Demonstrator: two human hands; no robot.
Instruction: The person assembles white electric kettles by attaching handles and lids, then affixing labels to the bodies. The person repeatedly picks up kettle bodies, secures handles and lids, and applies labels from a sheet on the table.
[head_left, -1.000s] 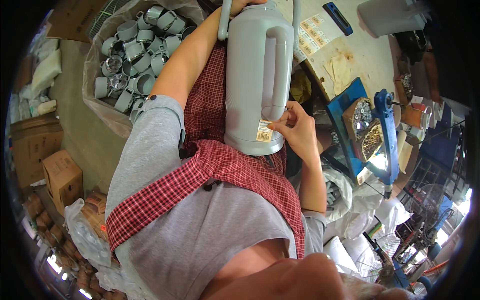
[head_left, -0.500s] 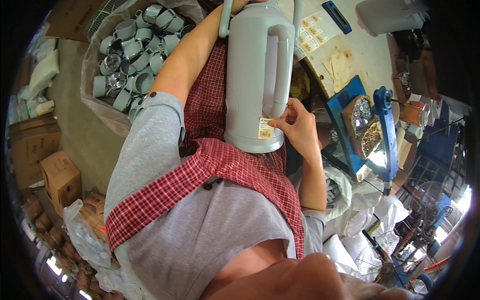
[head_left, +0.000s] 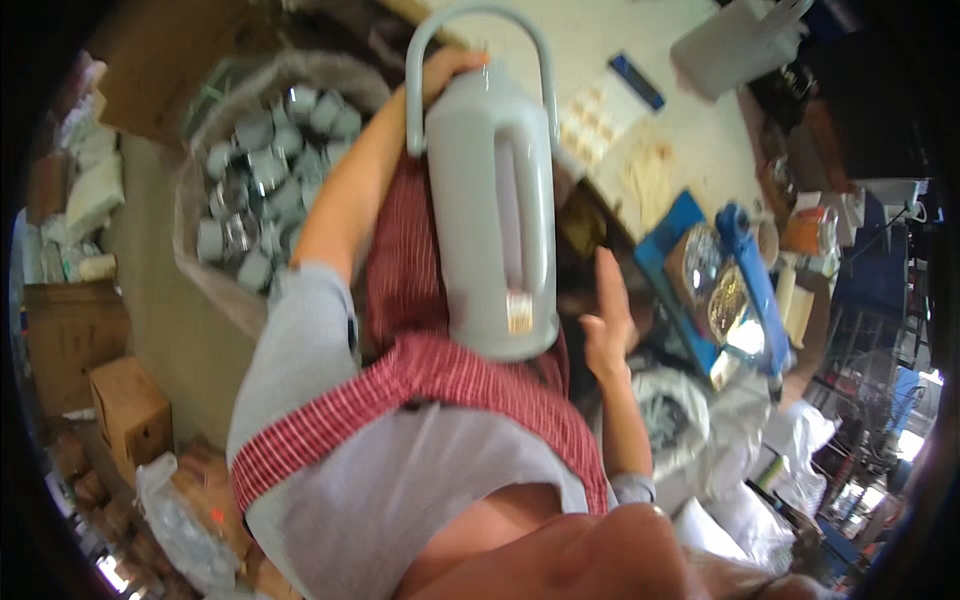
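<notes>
L hand (head_left: 455, 72) grips flask (head_left: 470, 220) by neck, upper ctr; R hand (head_left: 609, 325) empty, fingers straight, ctr right. Label (head_left: 519, 312) on, sticking prob. done; next move needs firm L grip.

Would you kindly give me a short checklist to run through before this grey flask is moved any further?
1. Left hand touching the flask: ok, near its neck; how firm the grip is, cannot tell.
2. Both hands on the flask: not ok, the right hand is open and apart from it.
3. Label on the flask: ok, on the body just below the side handle.
4. Label edges lying flat: cannot tell, the picture is blurred there.
5. Carrying handle out of the way of the body: ok, it arches past the top end.
</notes>
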